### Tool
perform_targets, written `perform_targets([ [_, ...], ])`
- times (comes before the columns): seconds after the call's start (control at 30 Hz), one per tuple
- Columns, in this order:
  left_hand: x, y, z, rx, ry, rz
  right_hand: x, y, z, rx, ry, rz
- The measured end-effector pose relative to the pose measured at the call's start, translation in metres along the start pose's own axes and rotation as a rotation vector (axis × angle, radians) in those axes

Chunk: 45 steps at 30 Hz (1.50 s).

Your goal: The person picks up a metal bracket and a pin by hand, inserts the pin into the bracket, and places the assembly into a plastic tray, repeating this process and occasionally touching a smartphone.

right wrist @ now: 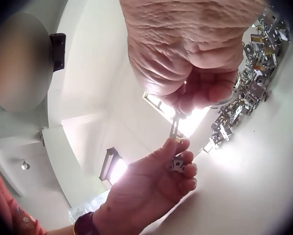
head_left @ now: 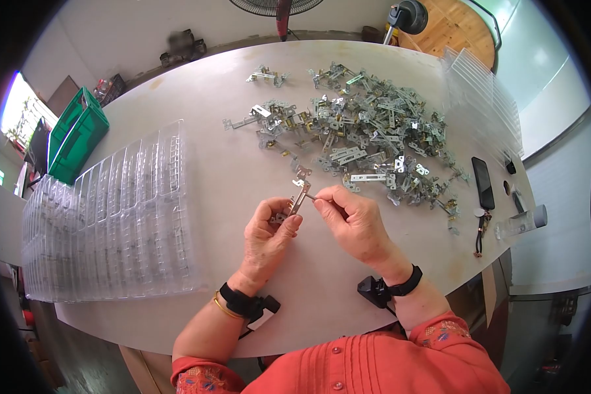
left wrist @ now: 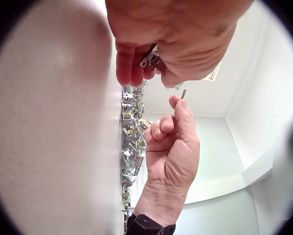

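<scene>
Just beyond held bracket (head_left: 301,197): parts pile (head_left: 374,125) (phone (head_left: 482,182) rightward).

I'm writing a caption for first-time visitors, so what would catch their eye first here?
Most likely the sprawling heap of metal fittings across the table's far middle and right. Next, at the near middle, the left hand grips a slotted metal piece while the right hand pinches a thin rod. Clear plastic trays spread along the left side.
</scene>
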State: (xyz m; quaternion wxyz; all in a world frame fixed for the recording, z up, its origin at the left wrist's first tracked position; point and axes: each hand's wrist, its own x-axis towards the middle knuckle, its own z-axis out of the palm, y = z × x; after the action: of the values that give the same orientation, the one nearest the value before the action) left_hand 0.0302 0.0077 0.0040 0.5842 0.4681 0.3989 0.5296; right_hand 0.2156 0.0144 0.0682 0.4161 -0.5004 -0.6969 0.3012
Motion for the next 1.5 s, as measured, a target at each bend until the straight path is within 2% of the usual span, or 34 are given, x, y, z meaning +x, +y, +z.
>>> perform_targets([
  [0.3, -0.001, -0.001, 0.001, 0.054, 0.007, 0.041, -0.003, 0.002, 0.003, -0.083, -0.049, -0.075],
  [0.4, -0.002, 0.003, 0.003, 0.081, -0.008, 0.043, -0.003, 0.002, 0.005, -0.076, 0.005, -0.011],
  [0.53, -0.001, -0.001, 0.001, 0.164, -0.024, 0.061, -0.004, 0.006, 0.008, -0.077, -0.005, -0.061],
  [0.6, -0.001, -0.003, 0.0, 0.165, -0.025, 0.064, -0.004, 0.004, 0.008, -0.032, -0.118, -0.028],
  [0.77, -0.002, -0.002, 0.0, 0.186, -0.016, 0.072, -0.003, 0.005, 0.005, -0.047, -0.121, -0.011],
  [0.93, -0.001, 0.005, 0.003, 0.215, 0.084, 0.003, -0.003, 0.007, 0.005, -0.109, -0.119, -0.02],
  [1.03, -0.001, 0.012, 0.006, 0.216, 0.128, -0.041, -0.004, 0.005, 0.003, -0.109, -0.123, 0.056],
  [1.07, -0.001, 0.016, 0.008, 0.222, 0.123, -0.037, -0.003, 0.007, 0.003, -0.067, -0.118, 0.097],
  [1.13, -0.002, 0.023, 0.011, 0.231, 0.136, -0.14, -0.001, 0.015, 0.004, -0.02, -0.104, 0.135],
  [1.2, -0.001, 0.022, 0.01, 0.225, 0.129, -0.166, 0.002, 0.028, 0.007, 0.184, -0.15, 0.285],
  [1.3, -0.001, 0.029, 0.011, 0.227, 0.117, -0.24, 0.004, 0.037, 0.009, 0.348, -0.182, 0.36],
  [1.43, -0.002, 0.038, 0.017, 0.244, 0.128, -0.312, 0.005, 0.041, 0.012, 0.434, -0.175, 0.351],
  [1.5, -0.002, 0.041, 0.02, 0.284, 0.133, -0.286, 0.006, 0.043, 0.01, 0.446, -0.165, 0.387],
])
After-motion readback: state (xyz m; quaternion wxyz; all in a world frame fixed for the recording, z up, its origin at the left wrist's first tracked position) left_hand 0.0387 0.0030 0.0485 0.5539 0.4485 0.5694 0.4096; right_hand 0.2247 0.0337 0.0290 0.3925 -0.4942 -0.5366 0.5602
